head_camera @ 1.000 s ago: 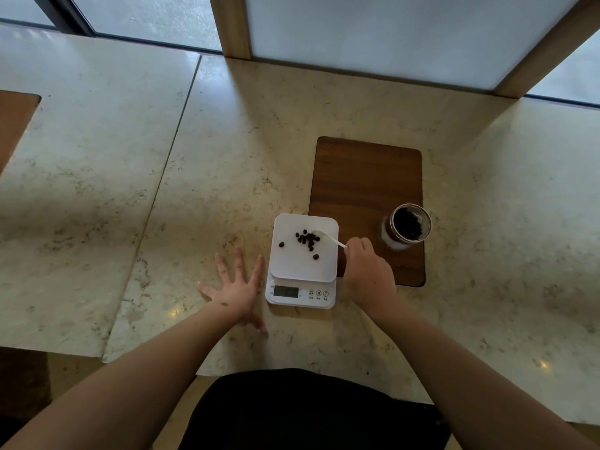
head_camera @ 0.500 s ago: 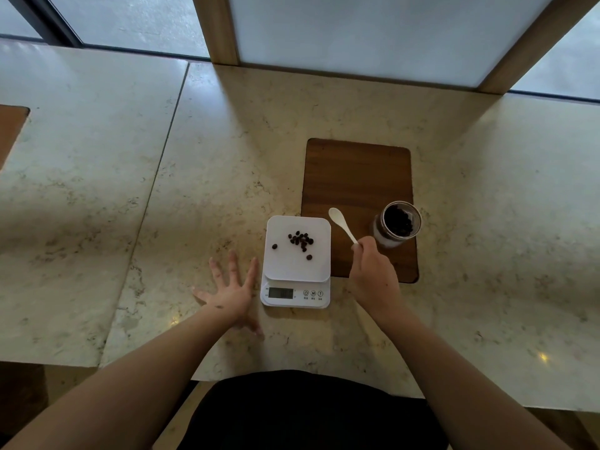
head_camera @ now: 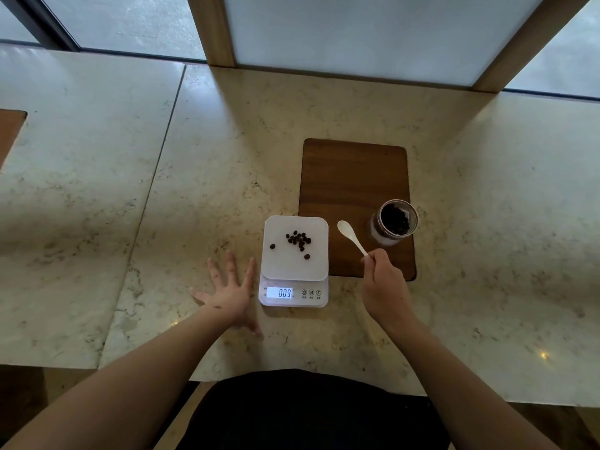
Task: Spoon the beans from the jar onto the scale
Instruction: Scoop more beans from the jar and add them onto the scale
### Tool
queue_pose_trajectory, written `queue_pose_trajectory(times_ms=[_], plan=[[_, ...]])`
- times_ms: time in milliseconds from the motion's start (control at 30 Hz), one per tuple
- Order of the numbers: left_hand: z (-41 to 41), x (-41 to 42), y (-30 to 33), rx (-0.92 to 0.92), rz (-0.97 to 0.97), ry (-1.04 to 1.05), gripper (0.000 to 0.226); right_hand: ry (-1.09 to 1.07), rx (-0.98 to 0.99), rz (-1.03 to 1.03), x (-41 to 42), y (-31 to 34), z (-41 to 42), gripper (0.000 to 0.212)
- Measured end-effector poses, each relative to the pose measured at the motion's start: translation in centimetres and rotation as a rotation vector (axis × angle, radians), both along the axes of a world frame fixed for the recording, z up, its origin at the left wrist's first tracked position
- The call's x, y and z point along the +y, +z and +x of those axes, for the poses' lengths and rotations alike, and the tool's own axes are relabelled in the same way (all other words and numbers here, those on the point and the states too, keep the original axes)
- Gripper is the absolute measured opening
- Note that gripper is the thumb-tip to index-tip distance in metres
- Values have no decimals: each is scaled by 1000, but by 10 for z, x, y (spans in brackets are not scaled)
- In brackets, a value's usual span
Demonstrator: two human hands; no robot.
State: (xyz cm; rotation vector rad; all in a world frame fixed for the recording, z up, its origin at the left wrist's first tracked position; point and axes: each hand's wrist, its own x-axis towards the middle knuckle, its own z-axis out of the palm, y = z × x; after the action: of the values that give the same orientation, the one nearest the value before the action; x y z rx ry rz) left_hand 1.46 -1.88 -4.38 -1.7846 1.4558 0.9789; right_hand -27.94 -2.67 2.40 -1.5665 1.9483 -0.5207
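A white digital scale (head_camera: 293, 271) sits on the marble counter with several dark beans (head_camera: 298, 239) piled on its platform; its lit display reads 009. To its right an open glass jar (head_camera: 394, 222) holding dark beans stands on a brown wooden board (head_camera: 354, 177). My right hand (head_camera: 384, 287) grips the handle of a white spoon (head_camera: 350, 236), whose empty bowl hovers over the board between scale and jar. My left hand (head_camera: 229, 290) lies flat on the counter, fingers spread, just left of the scale.
The marble counter (head_camera: 227, 157) has a seam running down its left part. Wooden window posts (head_camera: 212, 27) rise at the back edge. A second brown board (head_camera: 9, 131) shows at the far left. The counter's near edge is close to my body.
The spoon has lifted off the scale platform and swung right, over the wooden board toward the jar. Its beans stayed on the scale. My left hand has stayed in place.
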Motion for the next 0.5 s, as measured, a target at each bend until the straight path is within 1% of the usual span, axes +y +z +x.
queue_pose_trajectory(times_ms=[367, 500], plan=[[0, 0, 5, 4, 0, -23, 174, -21, -38, 24, -3, 6, 5, 24], [-1, 1, 0, 29, 8, -25, 174, -171, -80, -62, -20, 21, -17, 23]])
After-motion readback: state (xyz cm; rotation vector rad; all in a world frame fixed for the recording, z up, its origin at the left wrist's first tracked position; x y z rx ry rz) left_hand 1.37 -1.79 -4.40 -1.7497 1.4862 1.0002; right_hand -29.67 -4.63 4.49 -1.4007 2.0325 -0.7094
